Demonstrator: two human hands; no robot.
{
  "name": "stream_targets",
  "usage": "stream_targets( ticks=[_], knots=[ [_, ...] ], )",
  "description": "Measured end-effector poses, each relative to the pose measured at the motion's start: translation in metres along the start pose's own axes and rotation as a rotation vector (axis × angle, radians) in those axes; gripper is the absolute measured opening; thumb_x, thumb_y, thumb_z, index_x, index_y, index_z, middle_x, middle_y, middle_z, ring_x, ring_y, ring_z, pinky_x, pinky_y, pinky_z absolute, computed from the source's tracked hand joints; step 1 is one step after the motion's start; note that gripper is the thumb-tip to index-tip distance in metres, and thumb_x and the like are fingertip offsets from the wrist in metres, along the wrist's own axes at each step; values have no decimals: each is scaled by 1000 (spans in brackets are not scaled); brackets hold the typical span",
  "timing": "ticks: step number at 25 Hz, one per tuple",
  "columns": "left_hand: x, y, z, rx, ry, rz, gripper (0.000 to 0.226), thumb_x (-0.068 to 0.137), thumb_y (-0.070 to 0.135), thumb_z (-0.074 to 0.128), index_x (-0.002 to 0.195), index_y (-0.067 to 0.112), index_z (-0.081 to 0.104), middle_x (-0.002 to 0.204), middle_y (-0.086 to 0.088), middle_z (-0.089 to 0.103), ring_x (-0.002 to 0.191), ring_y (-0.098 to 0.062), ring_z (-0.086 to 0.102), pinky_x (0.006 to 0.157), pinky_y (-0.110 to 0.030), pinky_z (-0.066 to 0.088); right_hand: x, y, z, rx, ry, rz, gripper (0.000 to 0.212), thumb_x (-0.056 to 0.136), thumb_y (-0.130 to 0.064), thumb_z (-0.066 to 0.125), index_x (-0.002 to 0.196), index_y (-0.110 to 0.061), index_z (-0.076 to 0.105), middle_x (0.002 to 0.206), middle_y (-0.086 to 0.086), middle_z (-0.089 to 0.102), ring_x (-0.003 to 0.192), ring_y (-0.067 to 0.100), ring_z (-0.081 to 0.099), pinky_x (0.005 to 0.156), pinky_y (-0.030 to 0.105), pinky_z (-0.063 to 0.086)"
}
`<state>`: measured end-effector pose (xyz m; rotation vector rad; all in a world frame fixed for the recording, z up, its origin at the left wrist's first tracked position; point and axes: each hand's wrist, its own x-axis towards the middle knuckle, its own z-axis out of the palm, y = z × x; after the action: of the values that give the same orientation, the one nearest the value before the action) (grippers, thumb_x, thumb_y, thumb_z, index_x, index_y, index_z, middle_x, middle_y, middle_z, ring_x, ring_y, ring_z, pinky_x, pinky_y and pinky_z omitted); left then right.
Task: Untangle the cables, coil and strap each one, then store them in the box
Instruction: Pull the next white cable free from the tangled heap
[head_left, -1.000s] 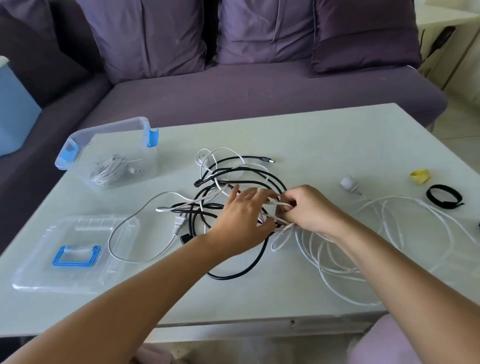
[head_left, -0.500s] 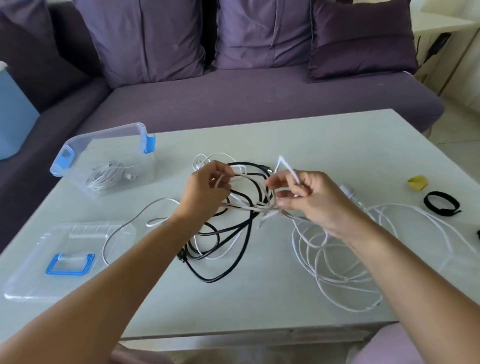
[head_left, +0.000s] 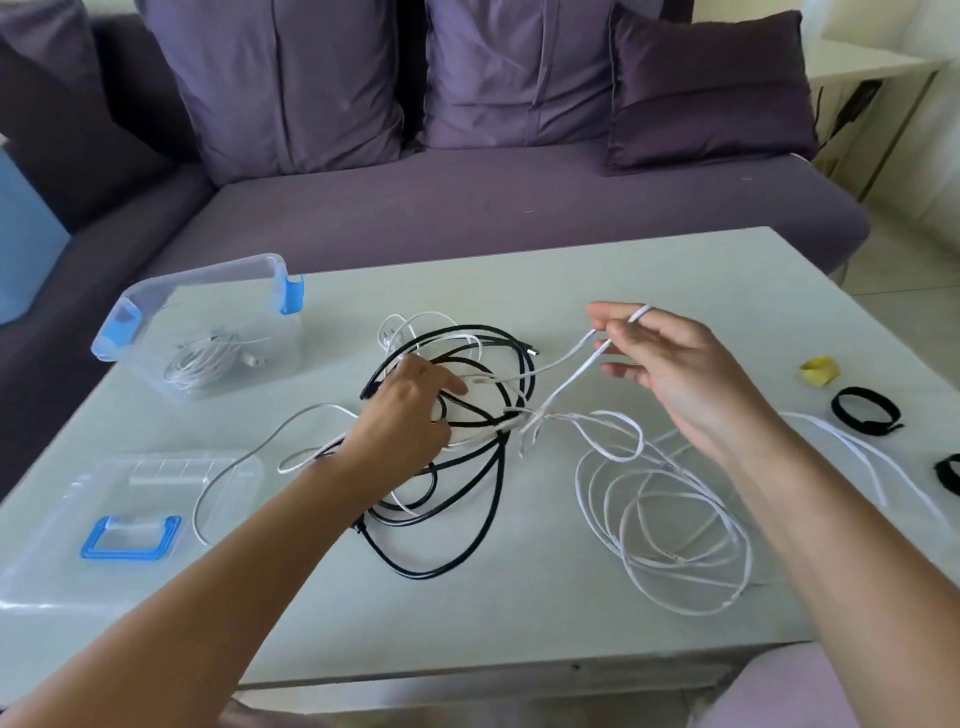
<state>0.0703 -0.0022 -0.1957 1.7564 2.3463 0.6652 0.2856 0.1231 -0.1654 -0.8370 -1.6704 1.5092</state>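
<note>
Nearest, loose white cable coils (head_left: 670, 525) lie right of the black cable tangle (head_left: 457, 467). The left hand (head_left: 405, 415), lower than a moment ago, presses the tangle down, fingers curled on strands. The right hand (head_left: 670, 364) has risen, pinching a white loop (head_left: 613, 338) drawn clear, so the knot looks to be loosening. Farther left, the clear box (head_left: 156, 312) holds one coiled white cable; straps (head_left: 865, 410) wait at right.

Black cable (head_left: 467, 457) tangled with white cable (head_left: 675, 519); clear box (head_left: 156, 312), blue clips; purple sofa (head_left: 519, 208); yellow strap (head_left: 820, 371) at three o'clock.
</note>
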Motion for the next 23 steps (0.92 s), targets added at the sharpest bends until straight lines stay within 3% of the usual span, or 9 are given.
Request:
stream_targets(
  ticks=[2, 5, 8, 11, 13, 15, 19, 21, 23],
  knots=[
    [-7, 3, 10, 58, -18, 28, 48, 79, 3, 62, 124, 15, 55, 120, -1, 42, 101, -20, 49, 84, -28, 43, 1, -2, 1, 48, -22, 45, 15, 91, -18, 57, 96, -17, 71, 105, -3, 70, 99, 9, 61, 85, 27, 52],
    [-14, 8, 18, 116, 47, 118, 51, 74, -1, 65, 123, 11, 57, 121, -6, 46, 108, -28, 48, 85, -41, 49, -1, -13, -1, 366, -161, 231, 17, 82, -25, 58, 76, -13, 69, 101, 6, 70, 101, 23, 64, 79, 30, 57],
    [-16, 17, 22, 59, 235, 280, 43, 69, -1, 47, 106, 10, 66, 109, -7, 55, 101, -28, 48, 82, -38, 48, -5, -12, -1, 113, -220, 235, 25, 99, -26, 42, 87, -11, 59, 103, 13, 64, 95, 26, 63, 84, 36, 53],
    [-20, 35, 34, 8, 120, 416, 31, 82, 25, 50, 103, 13, 68, 103, -2, 62, 98, -19, 51, 89, -28, 40, -6, -6, 2, 40, -187, 219, 30, 101, -28, 39, 108, -12, 63, 99, 14, 59, 91, 28, 63, 87, 36, 53],
    [-21, 41, 44, 11, 17, 376, 33, 82, 37, 59, 105, 15, 67, 99, 1, 65, 92, -15, 55, 84, -25, 42, -5, -6, 3, 91, -120, 215, 33, 101, -26, 38, 121, -8, 57, 97, 15, 59, 95, 32, 64, 86, 32, 56],
    [-15, 40, 46, -114, -33, 280, 21, 82, 25, 66, 100, 14, 69, 91, 1, 68, 81, -12, 58, 72, -22, 45, -4, -5, 5, 91, -47, 226, 33, 101, -24, 38, 119, -1, 55, 94, 12, 59, 97, 33, 64, 83, 29, 56],
    [-1, 32, 35, -454, -235, -23, 7, 79, 17, 75, 78, 22, 69, 62, 11, 61, 56, -1, 49, 58, -16, 38, -4, 0, -1, -571, 21, 77, 39, 95, -36, 50, 83, -1, 63, 83, 11, 69, 82, 28, 67, 83, 39, 54],
    [1, 31, 31, -607, -326, -133, 7, 79, 19, 75, 78, 19, 69, 59, 13, 55, 56, -2, 44, 56, -15, 33, -7, -1, 1, -707, 13, -26, 32, 87, -36, 63, 74, -7, 66, 70, 2, 68, 69, 17, 63, 71, 22, 50],
    [1, 31, 25, -704, -372, -146, 10, 83, 20, 71, 85, 11, 69, 65, 10, 57, 60, -3, 46, 59, -13, 33, -13, -3, 9, -677, -99, -53, 15, 78, -28, 75, 72, -16, 69, 66, -7, 65, 63, 7, 57, 58, 11, 39]
  ],
)
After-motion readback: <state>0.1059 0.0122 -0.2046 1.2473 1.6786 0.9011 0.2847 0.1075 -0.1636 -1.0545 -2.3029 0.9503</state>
